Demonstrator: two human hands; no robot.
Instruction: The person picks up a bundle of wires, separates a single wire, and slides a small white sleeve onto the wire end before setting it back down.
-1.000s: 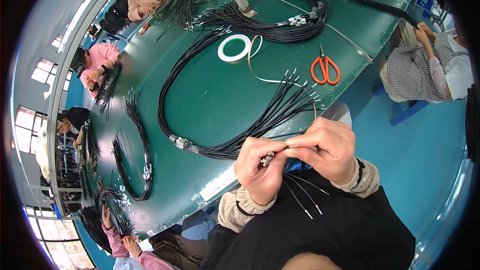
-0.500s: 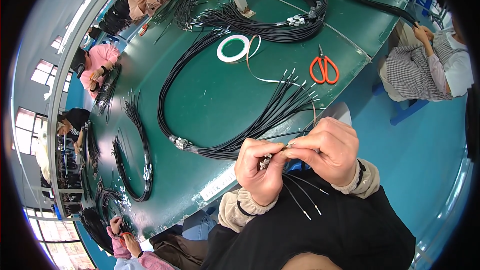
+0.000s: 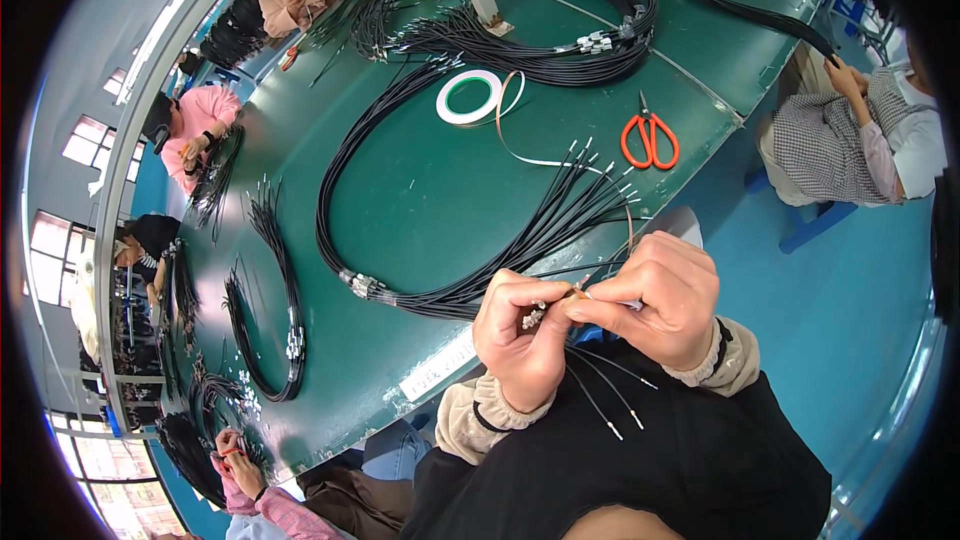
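A white rectangular label (image 3: 437, 377) (printed in dark characters) lies along the green table's (image 3: 420, 190) near edge.

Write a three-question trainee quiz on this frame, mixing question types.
1. True or false: the orange scissors lie on the green table.
2. What do both hands pinch between them? A) a roll of tape B) thin black cable ends with metal tips C) scissors
3. Fill in: the white tape roll has a strip trailing off to its ____ side.

Key: 1 true. 2 B: the left hand and right hand meet on the cable ends. 3 right.
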